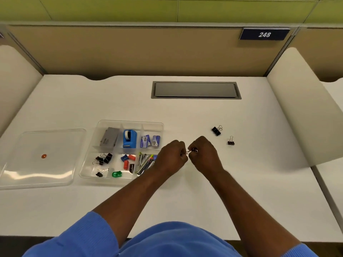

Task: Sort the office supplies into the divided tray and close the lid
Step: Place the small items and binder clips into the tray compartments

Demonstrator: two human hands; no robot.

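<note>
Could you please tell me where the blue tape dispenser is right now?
The blue tape dispenser stands in the tray's back middle compartment, between the grey stapler on its left and the staple boxes on its right.

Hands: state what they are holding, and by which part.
Both hands, left hand and right hand, pinch one small clip between their fingertips. Its wire loop shows between them; the exact grip points are hidden.

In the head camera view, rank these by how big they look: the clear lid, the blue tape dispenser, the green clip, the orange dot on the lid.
1. clear lid
2. blue tape dispenser
3. green clip
4. orange dot
</note>
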